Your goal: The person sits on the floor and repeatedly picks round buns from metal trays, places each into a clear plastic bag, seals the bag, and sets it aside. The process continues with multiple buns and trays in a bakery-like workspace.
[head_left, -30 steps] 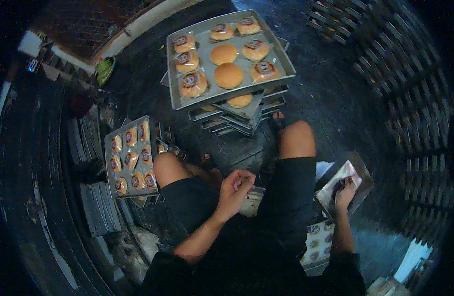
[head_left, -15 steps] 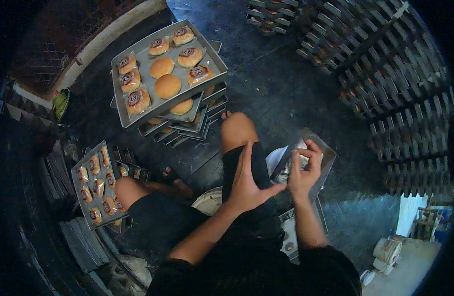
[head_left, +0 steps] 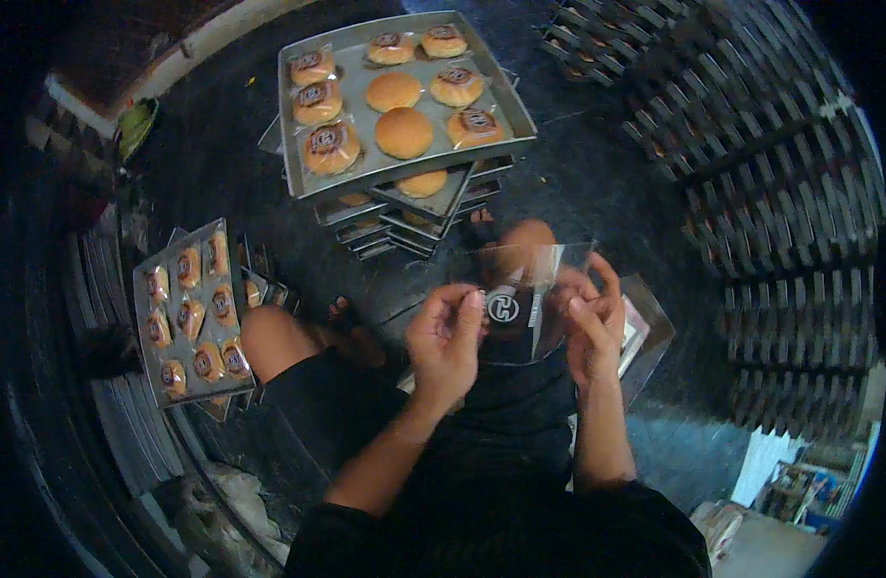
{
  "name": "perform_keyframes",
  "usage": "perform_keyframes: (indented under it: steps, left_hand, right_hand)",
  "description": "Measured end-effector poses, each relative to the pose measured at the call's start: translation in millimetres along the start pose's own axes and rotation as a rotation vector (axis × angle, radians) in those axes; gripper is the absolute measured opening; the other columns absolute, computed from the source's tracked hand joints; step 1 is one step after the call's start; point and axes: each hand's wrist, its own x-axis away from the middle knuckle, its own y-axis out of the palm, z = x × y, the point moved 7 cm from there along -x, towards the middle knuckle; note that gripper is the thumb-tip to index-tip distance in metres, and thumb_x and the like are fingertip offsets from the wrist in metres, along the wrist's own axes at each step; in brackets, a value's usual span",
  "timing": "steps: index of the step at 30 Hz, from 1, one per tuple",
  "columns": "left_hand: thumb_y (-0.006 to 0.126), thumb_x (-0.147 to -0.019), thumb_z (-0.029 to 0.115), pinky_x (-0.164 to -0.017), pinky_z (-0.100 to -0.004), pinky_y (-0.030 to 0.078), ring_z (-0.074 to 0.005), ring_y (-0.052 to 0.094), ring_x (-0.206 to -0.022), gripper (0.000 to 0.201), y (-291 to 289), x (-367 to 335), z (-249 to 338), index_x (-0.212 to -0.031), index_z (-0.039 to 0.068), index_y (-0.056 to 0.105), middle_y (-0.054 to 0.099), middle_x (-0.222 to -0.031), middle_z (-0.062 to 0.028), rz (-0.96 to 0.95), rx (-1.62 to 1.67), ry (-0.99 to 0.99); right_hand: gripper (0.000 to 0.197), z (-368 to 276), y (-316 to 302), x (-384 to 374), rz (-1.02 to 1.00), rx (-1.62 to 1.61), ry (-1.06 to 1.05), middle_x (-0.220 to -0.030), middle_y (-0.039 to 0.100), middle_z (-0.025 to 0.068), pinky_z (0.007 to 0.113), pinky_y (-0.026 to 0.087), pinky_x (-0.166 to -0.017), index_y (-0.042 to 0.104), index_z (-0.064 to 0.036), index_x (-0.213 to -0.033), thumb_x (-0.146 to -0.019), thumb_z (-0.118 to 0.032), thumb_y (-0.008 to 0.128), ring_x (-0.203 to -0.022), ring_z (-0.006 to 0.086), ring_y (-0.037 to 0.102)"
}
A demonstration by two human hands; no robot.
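Observation:
A clear plastic bag [head_left: 512,313] with white printing is stretched between my two hands above my thighs. My left hand [head_left: 445,345] pinches its left edge between thumb and fingers. My right hand [head_left: 593,323] grips the opposite side, fingers bent. The bag looks flat, with nothing inside. Ahead, a metal tray [head_left: 366,183] tops a stack of trays. It bears two bare round buns, a nearer bun [head_left: 403,133] and a farther bun [head_left: 393,91], among several wrapped buns [head_left: 331,147].
Left of my knee, another tray [head_left: 200,387] of wrapped buns rests on stacked trays. A metal container [head_left: 655,323] stands beyond my right hand, partly hidden by it. Tall tray stacks [head_left: 751,231] line the right side. A pale crumpled sack [head_left: 233,511] lies lower left.
My right hand has brought a plastic bag from the container at the right to above my lap. My left hand, open before, now grips it too. The view has shifted.

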Motion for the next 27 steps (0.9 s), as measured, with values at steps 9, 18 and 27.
perform_keyframes:
  steps: [9,18,27]
  left_hand:
    - [0.067,-0.107,0.033,-0.055,-0.0274,0.046,-0.0084,0.06,-0.066,0.023,-158.9,-69.5,-56.2,-0.1,0.011,0.068,0.068,-0.085,0.0018,0.386,0.343,-0.328]
    - [0.064,-0.108,0.042,-0.075,-0.0324,0.05,-0.0154,0.064,-0.089,0.026,-163.2,-80.3,-97.5,-0.109,0.016,0.066,0.065,-0.092,0.0009,0.436,0.613,-0.526]
    - [0.061,-0.11,0.034,-0.069,-0.0319,0.052,-0.0144,0.069,-0.093,0.024,-170.8,-79.4,-118.9,-0.117,0.012,0.067,0.072,-0.105,0.0001,0.452,0.636,-0.546]
  right_hand:
    - [0.035,32.9,167.7,-121.9,-0.514,0.432,-0.002,-0.116,0.073,0.0074,0.031,0.054,-0.093,0.066,-0.0005,-0.126,-0.095,-0.01,0.079,-0.106,0.0133,0.068]
    - [0.076,170.6,306.5,-399.3,-0.885,1.165,-0.216,-0.132,0.067,0.0223,0.045,0.049,-0.108,0.063,-0.0005,-0.136,-0.082,-0.05,0.083,-0.123,0.0365,0.064]
    - [0.072,123.3,297.0,-372.1,-0.906,1.013,-0.329,-0.107,0.076,0.013,0.039,0.06,-0.088,0.068,-0.0006,-0.121,-0.069,-0.042,0.098,-0.099,0.0276,0.074]
